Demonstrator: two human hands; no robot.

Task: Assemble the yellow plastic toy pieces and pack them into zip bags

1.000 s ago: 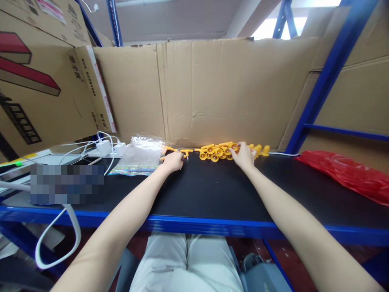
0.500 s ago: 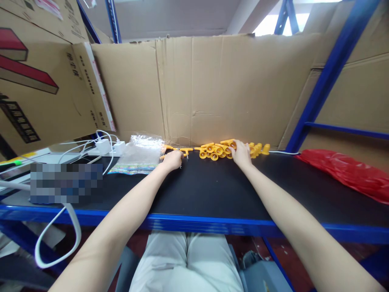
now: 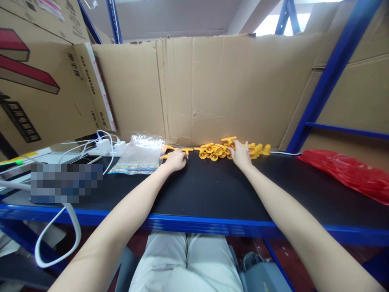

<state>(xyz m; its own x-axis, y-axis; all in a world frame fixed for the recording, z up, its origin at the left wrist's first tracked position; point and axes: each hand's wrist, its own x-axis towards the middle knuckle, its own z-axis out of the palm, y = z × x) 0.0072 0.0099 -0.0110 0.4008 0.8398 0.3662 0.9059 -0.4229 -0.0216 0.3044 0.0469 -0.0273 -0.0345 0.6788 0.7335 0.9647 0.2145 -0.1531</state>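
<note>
Now, nearest of all at six o'clock, lie the pale trousers (image 3: 185,259), then the blue table edge (image 3: 212,222) and the black tabletop (image 3: 206,190). Beyond, just left of twelve, the left hand (image 3: 176,161) has slid slightly rightward since half a second ago, reaching the yellow handle (image 3: 189,150) with the metal spiral. Its fingers are curled together; whether they grip anything, I cannot tell. At one o'clock the right hand (image 3: 241,155) has thumb and forefinger pinched, it seems, on a raised yellow piece (image 3: 228,139). That piece has risen and levelled, so it now looks separated from the pile of yellow cups (image 3: 214,157) below. A clear bag (image 3: 142,154) lies at eleven, red plastic (image 3: 343,170) at two, and the cardboard (image 3: 237,89) stands behind everything.
</note>
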